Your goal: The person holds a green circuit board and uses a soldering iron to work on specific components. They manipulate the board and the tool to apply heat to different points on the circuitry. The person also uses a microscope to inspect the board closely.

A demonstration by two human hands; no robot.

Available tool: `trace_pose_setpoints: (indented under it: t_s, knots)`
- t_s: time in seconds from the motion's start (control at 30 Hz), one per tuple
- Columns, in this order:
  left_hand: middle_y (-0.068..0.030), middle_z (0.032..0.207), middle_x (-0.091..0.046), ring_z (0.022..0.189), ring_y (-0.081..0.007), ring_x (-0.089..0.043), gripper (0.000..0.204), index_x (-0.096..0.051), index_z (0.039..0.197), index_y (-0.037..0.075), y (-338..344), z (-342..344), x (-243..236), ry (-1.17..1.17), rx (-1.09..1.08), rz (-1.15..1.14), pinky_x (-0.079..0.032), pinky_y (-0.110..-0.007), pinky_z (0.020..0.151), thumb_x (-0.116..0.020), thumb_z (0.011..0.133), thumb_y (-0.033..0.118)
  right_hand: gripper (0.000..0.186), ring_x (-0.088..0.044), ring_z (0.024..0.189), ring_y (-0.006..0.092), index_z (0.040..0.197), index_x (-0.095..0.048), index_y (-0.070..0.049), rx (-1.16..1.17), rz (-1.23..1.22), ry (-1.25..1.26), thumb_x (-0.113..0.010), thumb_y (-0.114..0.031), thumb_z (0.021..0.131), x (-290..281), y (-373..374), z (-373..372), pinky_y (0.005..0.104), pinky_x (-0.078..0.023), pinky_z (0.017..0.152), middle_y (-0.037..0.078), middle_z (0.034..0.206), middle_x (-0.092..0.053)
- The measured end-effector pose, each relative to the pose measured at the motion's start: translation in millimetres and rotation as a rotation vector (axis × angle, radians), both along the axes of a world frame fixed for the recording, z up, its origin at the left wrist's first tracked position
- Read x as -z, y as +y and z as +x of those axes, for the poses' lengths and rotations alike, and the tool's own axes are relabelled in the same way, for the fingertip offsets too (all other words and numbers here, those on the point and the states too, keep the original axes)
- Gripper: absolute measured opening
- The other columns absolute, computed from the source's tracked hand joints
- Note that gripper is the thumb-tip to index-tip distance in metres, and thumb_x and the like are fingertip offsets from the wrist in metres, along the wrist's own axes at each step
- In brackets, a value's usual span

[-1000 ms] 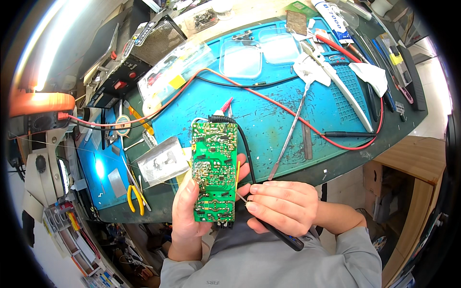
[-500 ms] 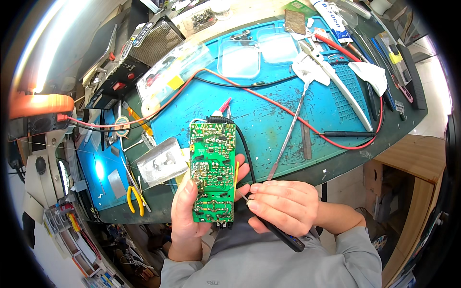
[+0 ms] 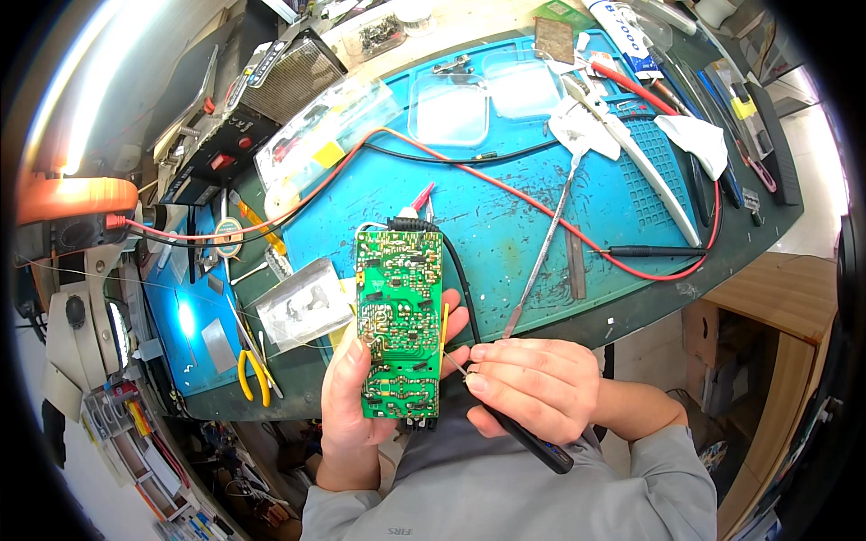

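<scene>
My left hand (image 3: 345, 392) grips a green circuit board (image 3: 401, 325) upright by its edges, thumb along the left side and fingers behind. A black cable (image 3: 462, 278) leaves the board's top end and runs down toward my right hand. Closed around a slim tool with a black handle (image 3: 528, 442), my right hand (image 3: 541, 388) sits just right of the board. The tool's thin metal tip points at the board's lower right edge; whether it touches I cannot tell. A yellow strip (image 3: 445, 323) shows along that edge.
The blue work mat (image 3: 424, 298) bears a long metal spatula (image 3: 546, 243), a black probe (image 3: 654, 252) on a red lead, and clear plastic lids (image 3: 448, 113). At left are yellow-handled pliers (image 3: 254, 377), a small clear bag (image 3: 302, 307) and an orange meter (image 3: 77, 196).
</scene>
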State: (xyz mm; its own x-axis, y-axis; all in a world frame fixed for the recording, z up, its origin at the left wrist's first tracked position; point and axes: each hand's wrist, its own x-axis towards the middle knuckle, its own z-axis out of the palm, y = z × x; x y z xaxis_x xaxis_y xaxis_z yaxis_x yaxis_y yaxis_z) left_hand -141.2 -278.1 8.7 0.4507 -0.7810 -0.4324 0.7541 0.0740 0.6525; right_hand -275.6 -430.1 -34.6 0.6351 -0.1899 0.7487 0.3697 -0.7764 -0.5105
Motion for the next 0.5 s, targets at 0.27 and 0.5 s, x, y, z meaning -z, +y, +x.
trace_pose_setpoints:
  t_s: [0.27, 0.5]
  knots:
    - [-0.0301, 0.155, -0.038, 0.14, -0.04, -0.047, 0.081, -0.021, 0.157, -0.003, 0.4, -0.1, 1.0, -0.003, 0.0, 0.003, -0.046, -0.053, 0.111, -0.051, 0.102, 0.048, 0.025, -0.075, 0.083, 0.0242, 0.101, -0.072, 0.004, 0.0, 0.0, 0.006, -0.075, -0.019, 0.089, -0.6, -0.1, 0.0, 0.034, -0.063, 0.071, 0.011, 0.088, -0.073]
    - [-0.03, 0.154, -0.039, 0.14, -0.0398, -0.047, 0.081, -0.023, 0.157, -0.003, -0.9, -0.7, -1.6, -0.022, 0.0, 0.023, -0.047, -0.053, 0.111, -0.051, 0.101, 0.049, 0.025, -0.075, 0.083, 0.024, 0.101, -0.073, 0.004, 0.0, 0.015, 0.006, -0.075, -0.019, 0.089, -0.5, -0.2, 0.6, 0.0332, -0.063, 0.071, 0.011, 0.088, -0.073]
